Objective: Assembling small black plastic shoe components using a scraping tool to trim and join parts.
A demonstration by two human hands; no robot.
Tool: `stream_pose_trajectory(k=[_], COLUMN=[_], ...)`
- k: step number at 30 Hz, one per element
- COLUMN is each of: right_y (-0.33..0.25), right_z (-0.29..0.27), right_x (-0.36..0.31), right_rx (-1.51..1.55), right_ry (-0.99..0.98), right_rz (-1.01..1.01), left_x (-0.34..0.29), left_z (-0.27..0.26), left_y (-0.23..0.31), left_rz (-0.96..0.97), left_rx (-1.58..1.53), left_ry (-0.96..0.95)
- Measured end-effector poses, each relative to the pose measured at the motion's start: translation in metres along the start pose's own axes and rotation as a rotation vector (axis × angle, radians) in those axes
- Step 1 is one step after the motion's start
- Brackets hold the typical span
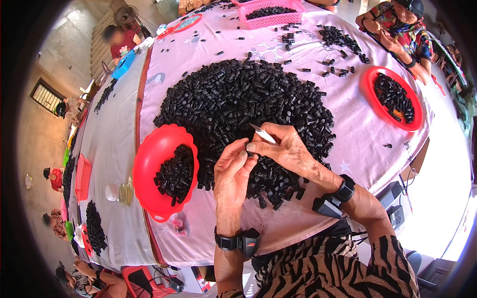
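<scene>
In front of me, a large heap of small black plastic parts (233, 99) covers the middle of the cloth-covered table. My left hand (231, 174), over the near side of the heap, pinches one small black plastic part (250, 153) between thumb and fingers. My right hand (290, 151) meets it there, closed around a small white-handled knife (266, 135) whose pointed blade angles up and to the left. The right thumb is against the held part, which the fingers partly hide. To the left of my left hand lies a scalloped red tray (147, 159) with more black parts.
A red oval tray (368, 79) with black parts lies at the right, near a person (400, 30) working with their hands. A pink basket (273, 19) of parts stands at the far side. Glass jars (124, 193) are left of the near tray; loose parts scatter around.
</scene>
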State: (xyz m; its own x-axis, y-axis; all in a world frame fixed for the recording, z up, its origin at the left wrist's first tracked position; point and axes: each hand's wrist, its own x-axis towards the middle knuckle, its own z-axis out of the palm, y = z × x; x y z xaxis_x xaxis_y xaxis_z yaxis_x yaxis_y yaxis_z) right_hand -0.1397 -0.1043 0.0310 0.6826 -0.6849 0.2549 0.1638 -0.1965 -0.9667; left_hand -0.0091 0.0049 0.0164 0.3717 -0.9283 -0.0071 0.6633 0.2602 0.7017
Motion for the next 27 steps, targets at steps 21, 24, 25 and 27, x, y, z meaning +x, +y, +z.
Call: stream_pose_trajectory(k=[21, 24, 25, 27], right_y=[-0.012, -0.011, -0.011, -0.011], right_z=[-0.001, 0.000, -0.001, -0.002], right_x=[0.001, -0.001, -0.002, -0.003], right_rx=[-0.095, -0.245, -0.249, -0.258], right_ry=[-0.050, -0.044, -0.060, -0.084], right_rz=[-0.015, -0.110, -0.120, -0.138], left_x=[0.001, 0.001, 0.001, 0.002], left_z=[-0.010, -0.008, -0.009, -0.009], left_y=[0.008, 0.010, 0.011, 0.011], left_rz=[0.020, 0.072, 0.078, 0.080], left_rx=[-0.100, -0.096, -0.098, -0.105], left_ry=[-0.019, 0.001, 0.005, -0.013])
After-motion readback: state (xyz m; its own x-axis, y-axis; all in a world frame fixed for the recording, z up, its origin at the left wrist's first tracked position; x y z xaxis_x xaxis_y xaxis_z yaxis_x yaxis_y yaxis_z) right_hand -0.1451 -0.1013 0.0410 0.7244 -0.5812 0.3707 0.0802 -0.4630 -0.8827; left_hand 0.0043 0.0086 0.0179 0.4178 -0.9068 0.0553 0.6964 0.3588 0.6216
